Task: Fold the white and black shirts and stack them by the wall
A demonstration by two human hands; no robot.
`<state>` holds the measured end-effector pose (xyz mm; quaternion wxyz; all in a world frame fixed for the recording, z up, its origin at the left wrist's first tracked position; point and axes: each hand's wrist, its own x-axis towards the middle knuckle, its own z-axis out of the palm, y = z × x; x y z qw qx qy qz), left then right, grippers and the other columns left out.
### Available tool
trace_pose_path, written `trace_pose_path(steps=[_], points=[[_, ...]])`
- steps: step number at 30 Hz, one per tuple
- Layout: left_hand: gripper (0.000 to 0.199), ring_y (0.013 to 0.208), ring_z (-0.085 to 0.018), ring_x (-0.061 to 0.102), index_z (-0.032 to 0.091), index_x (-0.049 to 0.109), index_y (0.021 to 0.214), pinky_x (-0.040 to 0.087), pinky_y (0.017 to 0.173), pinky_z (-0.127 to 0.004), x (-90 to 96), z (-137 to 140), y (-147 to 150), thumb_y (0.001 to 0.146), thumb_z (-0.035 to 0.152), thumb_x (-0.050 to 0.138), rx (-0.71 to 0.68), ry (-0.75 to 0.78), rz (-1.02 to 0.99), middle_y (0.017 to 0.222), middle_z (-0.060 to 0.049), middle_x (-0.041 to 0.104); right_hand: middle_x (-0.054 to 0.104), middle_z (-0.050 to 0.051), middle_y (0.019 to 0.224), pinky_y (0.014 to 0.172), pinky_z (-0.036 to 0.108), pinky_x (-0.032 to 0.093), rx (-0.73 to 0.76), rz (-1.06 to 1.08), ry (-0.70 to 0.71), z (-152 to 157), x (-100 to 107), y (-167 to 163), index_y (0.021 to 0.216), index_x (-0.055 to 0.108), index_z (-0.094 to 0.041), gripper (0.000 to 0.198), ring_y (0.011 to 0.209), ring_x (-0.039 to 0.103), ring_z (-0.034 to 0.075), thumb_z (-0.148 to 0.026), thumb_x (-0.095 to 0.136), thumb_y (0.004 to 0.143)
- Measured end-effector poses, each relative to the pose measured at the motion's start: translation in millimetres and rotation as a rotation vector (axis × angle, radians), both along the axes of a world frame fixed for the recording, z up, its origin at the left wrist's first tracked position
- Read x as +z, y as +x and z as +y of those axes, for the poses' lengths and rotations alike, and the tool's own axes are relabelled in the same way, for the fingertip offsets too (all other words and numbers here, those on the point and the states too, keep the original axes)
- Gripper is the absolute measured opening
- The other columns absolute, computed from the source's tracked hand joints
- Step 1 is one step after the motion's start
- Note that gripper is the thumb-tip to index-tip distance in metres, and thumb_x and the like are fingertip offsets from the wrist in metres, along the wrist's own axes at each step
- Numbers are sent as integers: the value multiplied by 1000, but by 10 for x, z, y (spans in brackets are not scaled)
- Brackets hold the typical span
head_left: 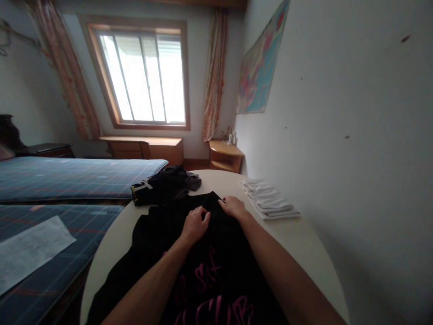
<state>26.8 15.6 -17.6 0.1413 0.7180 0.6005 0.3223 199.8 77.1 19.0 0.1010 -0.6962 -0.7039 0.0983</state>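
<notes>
While white cloths (267, 198) lie folded right, black pink-lettered fabric garment (216, 253) lies unfolded; right hand (233, 206) pinches far edge, left hand (195, 223) half-curled, hold unclear.

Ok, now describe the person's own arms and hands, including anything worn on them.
The left hand and right hand are both ungloved. The left forearm and right forearm are bare as far as the picture shows, with no sleeve in view. No watch or bracelet shows at either wrist. The fingers are too blurred to rule out a small ring.
</notes>
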Motion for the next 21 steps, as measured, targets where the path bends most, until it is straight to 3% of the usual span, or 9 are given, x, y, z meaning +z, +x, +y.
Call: trace_pose_path(steps=[5, 10, 14, 21], points=[[32, 123, -26, 57, 18, 66, 105, 40, 104, -37, 25, 7, 10, 98, 37, 41, 18, -36, -99, 135, -13, 60, 66, 17, 122, 92, 38, 47, -36, -12, 14, 259, -55, -192, 112, 67, -16, 35, 114, 62, 28, -39, 51, 92], [33, 110, -24, 63, 21, 62, 113, 43, 98, -36, 104, 9, -30, 99, 35, 36, 64, -6, -154, 118, -10, 69, 67, 21, 115, 85, 39, 49, -175, 1, 51, 450, -42, -109, 125, 56, -12, 39, 105, 66, 29, -31, 34, 99], [38, 121, -27, 57, 19, 58, 126, 36, 108, -43, 46, 61, -109, 96, 35, 41, 127, 61, -14, 129, -13, 64, 66, 21, 114, 85, 38, 48, -227, 3, 77, 528, -53, 71, 128, 50, -12, 39, 106, 66, 28, -30, 29, 101], [50, 143, -32, 32, 19, 48, 142, 25, 114, -52, -165, 219, -281, 93, 31, 45, 36, -124, 297, 153, -14, 41, 63, 18, 121, 89, 36, 46, -180, 8, 65, 428, -131, 145, 135, 42, -14, 44, 110, 63, 27, -37, 39, 98]])
